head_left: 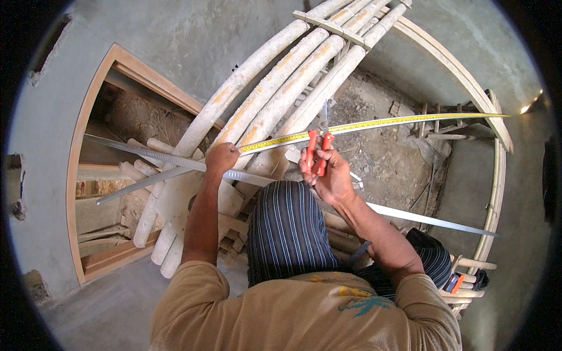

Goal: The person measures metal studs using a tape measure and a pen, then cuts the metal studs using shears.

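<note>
My left hand (pixel 222 158) is closed on the near end of a yellow tape measure blade (pixel 374 124) and the pale metal strip along it. From there the blade runs far to the right, almost straight across the scene. In my right hand (pixel 332 178) is a pair of snips (pixel 319 153) with red handles, its jaws pointing up close to the tape. Fingers wrap around the handles. Under my left wrist passes a perforated metal profile (pixel 146 152), which slants from the wall opening toward my knee. Another metal profile (pixel 134 186) crosses it.
Whitish round poles (pixel 293 76) form a sloping platform before me, with a wooden crossbar (pixel 332 29) at the far end. A wooden frame (pixel 73 175) edges an opening in the left wall. To the right are a long metal strip (pixel 433 218), rubble floor (pixel 374 169) and curved poles (pixel 494 193).
</note>
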`<state>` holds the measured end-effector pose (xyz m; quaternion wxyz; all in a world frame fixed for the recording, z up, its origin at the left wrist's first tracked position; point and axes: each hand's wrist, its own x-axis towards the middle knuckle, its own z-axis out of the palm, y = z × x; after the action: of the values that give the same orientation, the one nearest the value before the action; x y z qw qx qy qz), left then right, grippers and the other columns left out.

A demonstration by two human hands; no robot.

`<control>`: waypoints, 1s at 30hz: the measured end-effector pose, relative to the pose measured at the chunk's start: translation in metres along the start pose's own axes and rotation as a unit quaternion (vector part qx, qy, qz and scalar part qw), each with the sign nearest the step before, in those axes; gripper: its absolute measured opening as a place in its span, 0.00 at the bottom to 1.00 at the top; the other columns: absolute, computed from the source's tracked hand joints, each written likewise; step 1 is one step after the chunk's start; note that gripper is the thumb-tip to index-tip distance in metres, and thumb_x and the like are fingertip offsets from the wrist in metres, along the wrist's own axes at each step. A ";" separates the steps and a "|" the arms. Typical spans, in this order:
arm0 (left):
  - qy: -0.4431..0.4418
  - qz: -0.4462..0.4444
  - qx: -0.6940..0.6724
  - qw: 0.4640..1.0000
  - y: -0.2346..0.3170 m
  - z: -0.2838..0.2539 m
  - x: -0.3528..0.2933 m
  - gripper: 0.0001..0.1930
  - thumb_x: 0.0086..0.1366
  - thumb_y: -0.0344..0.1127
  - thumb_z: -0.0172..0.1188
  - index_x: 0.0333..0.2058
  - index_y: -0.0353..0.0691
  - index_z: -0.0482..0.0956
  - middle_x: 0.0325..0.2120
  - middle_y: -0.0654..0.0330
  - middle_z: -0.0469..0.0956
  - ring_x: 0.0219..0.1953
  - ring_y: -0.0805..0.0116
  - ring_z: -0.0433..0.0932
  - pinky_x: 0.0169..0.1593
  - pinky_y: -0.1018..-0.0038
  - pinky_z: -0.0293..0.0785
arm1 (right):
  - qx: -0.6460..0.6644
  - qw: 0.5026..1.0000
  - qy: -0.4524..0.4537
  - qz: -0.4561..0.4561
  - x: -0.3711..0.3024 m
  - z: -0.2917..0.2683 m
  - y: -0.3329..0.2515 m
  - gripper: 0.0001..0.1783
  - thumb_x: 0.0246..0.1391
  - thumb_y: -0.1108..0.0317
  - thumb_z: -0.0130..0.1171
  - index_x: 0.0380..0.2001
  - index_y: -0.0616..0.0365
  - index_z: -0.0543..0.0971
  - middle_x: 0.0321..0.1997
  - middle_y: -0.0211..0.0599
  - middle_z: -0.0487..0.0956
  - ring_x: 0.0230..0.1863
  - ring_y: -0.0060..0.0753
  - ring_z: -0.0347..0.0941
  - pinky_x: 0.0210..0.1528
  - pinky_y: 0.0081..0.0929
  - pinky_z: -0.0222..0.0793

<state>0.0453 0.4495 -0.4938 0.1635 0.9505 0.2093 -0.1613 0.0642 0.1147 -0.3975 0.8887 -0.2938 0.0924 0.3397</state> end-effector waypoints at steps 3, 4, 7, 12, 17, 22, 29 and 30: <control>-0.007 -0.003 0.000 1.000 0.004 -0.002 -0.002 0.18 0.60 0.54 0.62 0.39 0.48 0.86 0.38 0.50 0.84 0.43 0.48 0.82 0.49 0.56 0.76 | 0.025 0.999 -0.039 0.015 -0.004 0.001 0.006 0.22 0.58 0.65 0.51 0.57 0.50 0.69 0.43 0.39 0.78 0.41 0.34 0.77 0.38 0.30 0.70; -0.009 -0.004 0.000 1.000 0.007 -0.003 -0.003 0.18 0.60 0.53 0.62 0.39 0.48 0.86 0.39 0.50 0.84 0.43 0.48 0.82 0.49 0.56 0.76 | 0.029 0.998 -0.041 0.031 -0.004 -0.001 0.002 0.21 0.59 0.65 0.51 0.56 0.51 0.69 0.43 0.39 0.79 0.41 0.34 0.77 0.40 0.32 0.70; -0.010 -0.004 0.000 1.000 0.006 -0.005 -0.003 0.17 0.60 0.53 0.61 0.39 0.49 0.86 0.39 0.50 0.84 0.43 0.48 0.82 0.49 0.57 0.76 | 0.055 0.994 -0.062 0.068 -0.003 -0.002 -0.010 0.18 0.62 0.65 0.52 0.55 0.52 0.71 0.45 0.41 0.79 0.44 0.38 0.77 0.45 0.39 0.70; -0.014 0.004 0.010 1.000 0.005 -0.005 -0.002 0.18 0.61 0.54 0.61 0.39 0.49 0.86 0.38 0.50 0.84 0.43 0.49 0.82 0.49 0.57 0.76 | 0.117 0.986 -0.093 0.079 -0.007 0.007 -0.022 0.15 0.68 0.61 0.50 0.54 0.51 0.74 0.46 0.44 0.80 0.50 0.45 0.77 0.59 0.52 0.68; -0.015 0.006 0.016 1.000 0.005 -0.004 -0.001 0.18 0.61 0.54 0.60 0.40 0.48 0.86 0.37 0.51 0.84 0.42 0.49 0.83 0.48 0.57 0.76 | 0.097 0.982 -0.132 0.092 -0.008 0.003 -0.014 0.24 0.67 0.58 0.53 0.62 0.56 0.69 0.53 0.50 0.78 0.60 0.51 0.72 0.69 0.58 0.58; -0.010 0.011 0.024 1.000 0.003 -0.002 0.000 0.19 0.62 0.55 0.60 0.40 0.48 0.86 0.38 0.51 0.84 0.43 0.49 0.82 0.49 0.57 0.76 | -0.027 0.984 -0.171 0.036 -0.007 0.000 -0.026 0.37 0.59 0.64 0.64 0.68 0.56 0.60 0.54 0.42 0.76 0.59 0.41 0.73 0.67 0.48 0.63; -0.011 -0.002 0.015 1.000 0.005 -0.003 -0.001 0.19 0.61 0.55 0.60 0.39 0.48 0.86 0.38 0.51 0.84 0.42 0.49 0.82 0.48 0.57 0.75 | -0.192 0.970 -0.144 -0.037 -0.006 0.007 -0.067 0.52 0.43 0.75 0.75 0.69 0.60 0.58 0.49 0.35 0.78 0.50 0.31 0.77 0.59 0.33 0.71; -0.009 -0.003 0.016 1.000 0.004 -0.003 -0.001 0.19 0.61 0.55 0.60 0.39 0.48 0.86 0.38 0.51 0.84 0.42 0.49 0.82 0.48 0.57 0.75 | -0.208 0.967 -0.141 -0.050 -0.005 0.006 -0.070 0.51 0.43 0.75 0.75 0.69 0.61 0.59 0.49 0.35 0.78 0.50 0.31 0.77 0.60 0.33 0.72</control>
<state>0.0466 0.4470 -0.4900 0.1501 0.9507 0.2083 -0.1740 0.1062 0.0739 -0.3589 0.8279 -0.4254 -0.1212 0.3449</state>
